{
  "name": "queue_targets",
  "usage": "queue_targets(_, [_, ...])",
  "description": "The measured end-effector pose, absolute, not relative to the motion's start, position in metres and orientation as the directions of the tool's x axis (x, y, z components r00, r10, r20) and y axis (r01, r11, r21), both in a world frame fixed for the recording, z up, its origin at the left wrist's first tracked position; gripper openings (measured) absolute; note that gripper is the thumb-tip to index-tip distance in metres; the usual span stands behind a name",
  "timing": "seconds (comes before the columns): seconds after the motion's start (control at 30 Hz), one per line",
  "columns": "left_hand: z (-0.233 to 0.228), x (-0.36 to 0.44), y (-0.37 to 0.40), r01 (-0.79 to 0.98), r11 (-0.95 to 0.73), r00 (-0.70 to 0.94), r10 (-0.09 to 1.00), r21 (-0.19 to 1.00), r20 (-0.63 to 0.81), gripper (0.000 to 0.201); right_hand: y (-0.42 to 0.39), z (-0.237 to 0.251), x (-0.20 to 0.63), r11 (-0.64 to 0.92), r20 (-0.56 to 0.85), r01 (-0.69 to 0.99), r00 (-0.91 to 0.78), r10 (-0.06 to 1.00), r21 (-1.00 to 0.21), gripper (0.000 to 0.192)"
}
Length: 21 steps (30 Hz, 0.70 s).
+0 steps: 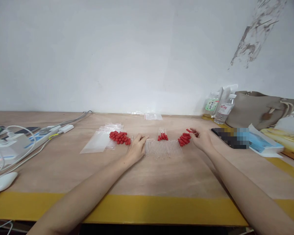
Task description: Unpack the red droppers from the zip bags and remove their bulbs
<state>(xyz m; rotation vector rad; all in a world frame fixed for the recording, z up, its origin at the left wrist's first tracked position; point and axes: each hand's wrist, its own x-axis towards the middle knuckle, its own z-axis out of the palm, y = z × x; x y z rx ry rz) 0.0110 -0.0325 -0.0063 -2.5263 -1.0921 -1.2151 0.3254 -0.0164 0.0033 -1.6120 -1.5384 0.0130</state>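
Note:
A row of thin clear tubes [164,149] lies side by side on the table. At the row's left end is my left hand [137,147], its fingers bent together over the tubes; what they pinch is hidden. Between the thumb and fingertips of my right hand [201,138] is a small red rubber bulb [189,131]. Just below it lies a heap of similar red bulbs [183,140]. Behind the row rest several clear tubes with red bulbs [163,136] on their near ends. A larger pile of red bulbs [119,137] lies left of my left hand.
Clear plastic bags [95,141] lie at left, another bag [153,116] by the wall. Farther left are a power strip [42,135], cables and a white spoon-shaped object [3,182]. At right stand bottles [224,111], a grey bag [254,111], a phone [220,134] and tissue packs [266,143].

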Motion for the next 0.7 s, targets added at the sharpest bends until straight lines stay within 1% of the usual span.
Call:
queue_targets(0.07, [-0.009, 0.018, -0.034, 0.638, -0.758, 0.444, 0.505, 0.134, 0.740, 0.031, -0.015, 0.001, 0.328, 0.134, 0.501, 0.778, 0.252, 0.828, -0.614, 0.031])
queue_targets(0.13, [-0.012, 0.022, -0.036, 0.607, -0.791, 0.501, 0.457, 0.077, 0.735, 0.031, -0.014, 0.000, 0.329, 0.143, 0.512, 0.779, 0.250, 0.822, -0.610, 0.027])
queue_targets(0.2, [-0.013, 0.025, -0.037, 0.569, -0.822, 0.579, 0.412, 0.012, 0.703, 0.032, -0.015, -0.001, 0.328, 0.145, 0.513, 0.785, 0.242, 0.824, -0.602, 0.025])
queue_targets(0.27, [-0.014, 0.026, -0.040, 0.547, -0.837, 0.636, 0.391, -0.030, 0.666, 0.032, -0.015, 0.000, 0.327, 0.137, 0.498, 0.793, 0.228, 0.836, -0.594, 0.026])
queue_targets(0.33, [-0.012, 0.027, -0.043, 0.534, -0.845, 0.658, 0.395, -0.027, 0.641, 0.029, -0.016, 0.000, 0.326, 0.123, 0.482, 0.802, 0.221, 0.848, -0.585, 0.027])
queue_targets(0.4, [-0.010, 0.028, -0.047, 0.512, -0.859, 0.667, 0.401, 0.005, 0.628, 0.028, -0.017, 0.001, 0.325, 0.092, 0.465, 0.816, 0.229, 0.855, -0.571, 0.028])
queue_targets(0.47, [-0.007, 0.027, -0.052, 0.481, -0.876, 0.680, 0.402, 0.040, 0.613, 0.036, -0.019, 0.003, 0.325, 0.063, 0.465, 0.827, 0.250, 0.850, -0.559, 0.031])
queue_targets(0.57, [-0.002, 0.021, -0.056, 0.487, -0.871, 0.689, 0.427, 0.063, 0.586, 0.048, -0.021, 0.005, 0.327, 0.072, 0.542, 0.845, 0.272, 0.795, -0.530, 0.033])
queue_targets(0.63, [0.000, 0.017, -0.056, 0.529, -0.847, 0.681, 0.465, 0.059, 0.565, 0.050, -0.022, 0.007, 0.327, 0.083, 0.617, 0.863, 0.286, 0.733, -0.499, 0.032])
queue_targets(0.7, [0.001, 0.015, -0.054, 0.541, -0.840, 0.700, 0.479, 0.044, 0.529, 0.052, -0.023, 0.009, 0.323, 0.096, 0.665, 0.876, 0.284, 0.691, -0.474, 0.031])
